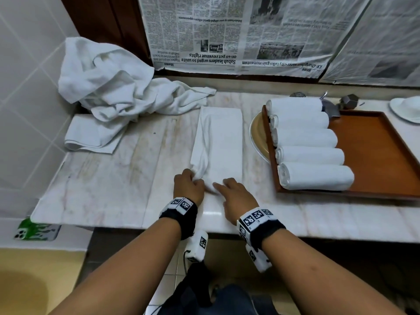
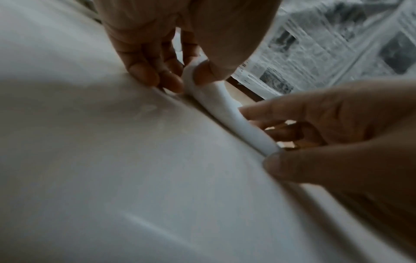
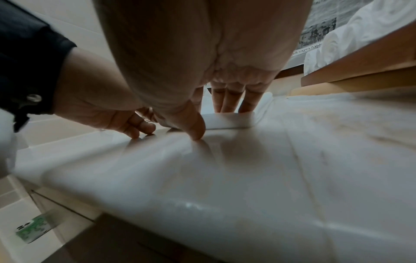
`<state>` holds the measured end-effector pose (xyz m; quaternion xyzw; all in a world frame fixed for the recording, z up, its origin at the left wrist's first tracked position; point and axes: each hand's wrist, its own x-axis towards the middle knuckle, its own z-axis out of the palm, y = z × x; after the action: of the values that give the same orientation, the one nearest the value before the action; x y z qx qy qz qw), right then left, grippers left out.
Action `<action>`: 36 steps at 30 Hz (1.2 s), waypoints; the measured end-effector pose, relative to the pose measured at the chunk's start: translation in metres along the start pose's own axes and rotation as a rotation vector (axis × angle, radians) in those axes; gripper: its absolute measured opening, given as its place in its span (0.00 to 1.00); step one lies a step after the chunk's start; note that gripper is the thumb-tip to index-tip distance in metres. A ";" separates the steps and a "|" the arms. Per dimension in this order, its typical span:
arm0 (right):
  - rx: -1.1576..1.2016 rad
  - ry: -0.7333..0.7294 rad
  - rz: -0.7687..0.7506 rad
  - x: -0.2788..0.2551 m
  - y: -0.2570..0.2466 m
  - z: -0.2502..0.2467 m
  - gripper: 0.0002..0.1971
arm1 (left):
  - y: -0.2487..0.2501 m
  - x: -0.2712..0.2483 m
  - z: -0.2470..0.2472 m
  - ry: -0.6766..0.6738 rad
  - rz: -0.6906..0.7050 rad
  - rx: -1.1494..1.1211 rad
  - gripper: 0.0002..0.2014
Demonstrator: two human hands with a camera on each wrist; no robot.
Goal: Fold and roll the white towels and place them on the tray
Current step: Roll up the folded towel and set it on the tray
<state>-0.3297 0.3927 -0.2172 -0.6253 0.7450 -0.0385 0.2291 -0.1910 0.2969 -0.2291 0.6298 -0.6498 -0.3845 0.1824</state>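
Note:
A white towel (image 1: 219,142), folded into a long strip, lies lengthwise on the marble counter (image 1: 113,178). Its near end is turned up into a thin roll (image 2: 236,121). My left hand (image 1: 193,178) pinches the left end of that roll between thumb and fingers (image 2: 171,80). On the roll's right part sits my right hand (image 1: 223,186), fingers (image 3: 227,105) over it and thumb in front. To the right, a brown tray (image 1: 375,155) carries several rolled white towels (image 1: 313,176) in a row along its left side.
A heap of unfolded white towels (image 1: 109,83) lies at the back left, with a folded one (image 1: 91,137) in front of it. A plate (image 1: 256,135) sticks out under the tray. A white dish (image 1: 406,108) and metal fittings (image 1: 329,105) stand behind the tray. Newspaper (image 1: 227,30) covers the back wall.

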 end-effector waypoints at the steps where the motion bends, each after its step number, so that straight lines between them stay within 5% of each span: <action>1: 0.009 0.002 0.002 -0.001 0.000 0.000 0.38 | 0.002 -0.002 0.001 0.008 -0.038 -0.043 0.06; 7: 0.064 0.017 -0.014 0.000 0.006 -0.002 0.35 | 0.011 -0.001 0.000 -0.091 -0.199 -0.208 0.11; 11: 0.076 0.016 -0.010 0.002 0.006 -0.005 0.33 | 0.010 0.000 -0.005 -0.190 -0.090 0.033 0.23; 16: 0.070 0.007 -0.001 0.005 0.008 -0.005 0.36 | 0.010 0.008 -0.008 -0.089 0.069 0.247 0.14; 23: 0.101 0.052 0.000 0.005 0.008 -0.002 0.34 | -0.009 0.003 -0.020 0.008 0.127 -0.040 0.02; 28: 0.110 0.078 -0.005 0.005 0.008 -0.002 0.34 | -0.018 0.012 -0.034 -0.102 0.080 -0.108 0.11; 32: 0.093 0.074 -0.007 0.005 0.009 -0.001 0.34 | -0.004 0.023 -0.043 0.064 -0.077 -0.046 0.11; 36: 0.080 0.074 -0.004 0.007 0.010 0.000 0.34 | 0.011 0.019 -0.035 0.029 0.068 0.034 0.15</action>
<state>-0.3395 0.3880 -0.2223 -0.6150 0.7497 -0.0918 0.2264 -0.1756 0.2680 -0.2038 0.6160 -0.6746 -0.3577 0.1938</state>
